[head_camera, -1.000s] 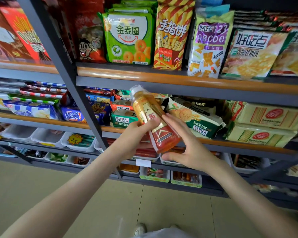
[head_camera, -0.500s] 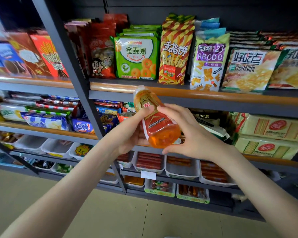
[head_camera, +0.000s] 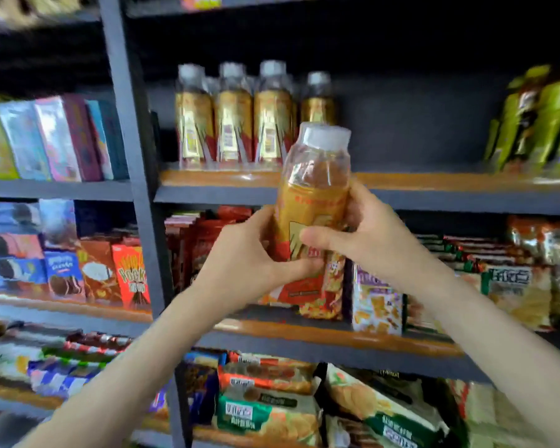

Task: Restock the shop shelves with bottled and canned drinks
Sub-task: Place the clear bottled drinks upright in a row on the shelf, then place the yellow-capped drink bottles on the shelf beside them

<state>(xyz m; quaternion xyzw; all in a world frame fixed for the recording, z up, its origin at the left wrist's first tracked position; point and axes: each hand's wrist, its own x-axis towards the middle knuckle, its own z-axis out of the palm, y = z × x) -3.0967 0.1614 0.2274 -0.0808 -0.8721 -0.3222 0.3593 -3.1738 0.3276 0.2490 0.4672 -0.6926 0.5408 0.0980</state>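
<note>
Two hands, one item: left hand (head_camera: 243,257) curled round the lower body of an amber drink bottle (head_camera: 314,195), right hand (head_camera: 366,240) wrapped round its middle. Bottle near upright, white cap uppermost, held before the shelf edge (head_camera: 417,181). Beyond: matching bottles (head_camera: 233,124), standing in a row on that shelf.

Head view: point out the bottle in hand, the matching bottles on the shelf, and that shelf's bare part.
held bottle (head_camera: 309,205), head view, on its gold label.
shelved bottles (head_camera: 234,124), head view, label of the second from left.
shelf (head_camera: 417,182), head view, bare orange edge right of them.
</note>
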